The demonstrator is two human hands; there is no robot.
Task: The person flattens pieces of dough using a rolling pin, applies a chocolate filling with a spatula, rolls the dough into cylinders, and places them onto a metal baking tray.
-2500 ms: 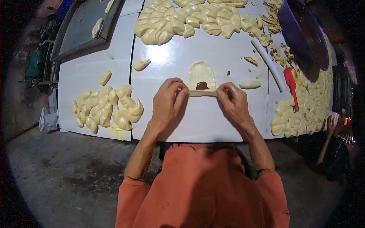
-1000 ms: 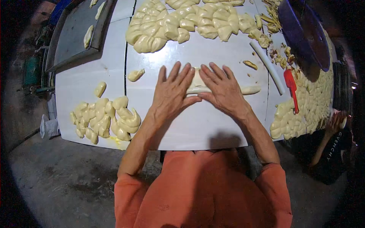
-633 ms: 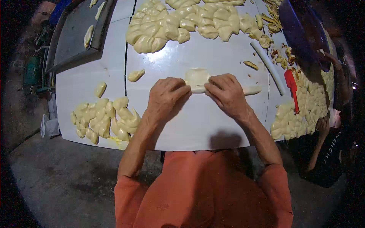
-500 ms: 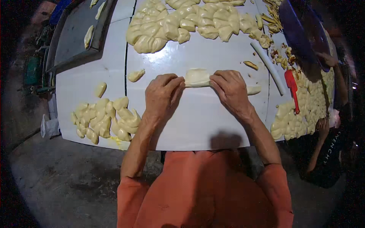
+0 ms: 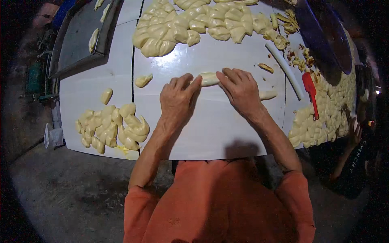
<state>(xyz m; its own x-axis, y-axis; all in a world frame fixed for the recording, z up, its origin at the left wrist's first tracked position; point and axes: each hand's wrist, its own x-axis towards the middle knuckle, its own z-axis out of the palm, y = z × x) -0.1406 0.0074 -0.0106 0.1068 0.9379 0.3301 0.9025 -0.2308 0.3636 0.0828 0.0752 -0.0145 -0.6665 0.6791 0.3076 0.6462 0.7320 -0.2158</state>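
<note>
A small rolled piece of pale dough (image 5: pixel 209 79) lies on the white tabletop in front of me, and its middle shows between my hands. My left hand (image 5: pixel 178 94) has its thumb and fingers closed on the roll's left end. At the right end, my right hand (image 5: pixel 240 91) grips it the same way. Both ends are hidden under my fingers. Just right of my right wrist lies another pale elongated piece (image 5: pixel 268 95). A lone dough lump (image 5: pixel 143 80) rests left of my left hand.
Dough lumps pile up at the far side (image 5: pixel 162 32), near left (image 5: pixel 109 123) and right (image 5: pixel 320 119). A white rod (image 5: pixel 285 71), red spatula-like tool (image 5: pixel 310 93), brownish strips (image 5: pixel 288 21) and purple basin (image 5: pixel 330 36) are at right. A metal tray (image 5: pixel 79 44) stands far left; another person works at right.
The flat sheet of dough between my hands is now rolled up into a cylinder. Both hands have moved slightly away from me and closer together.
</note>
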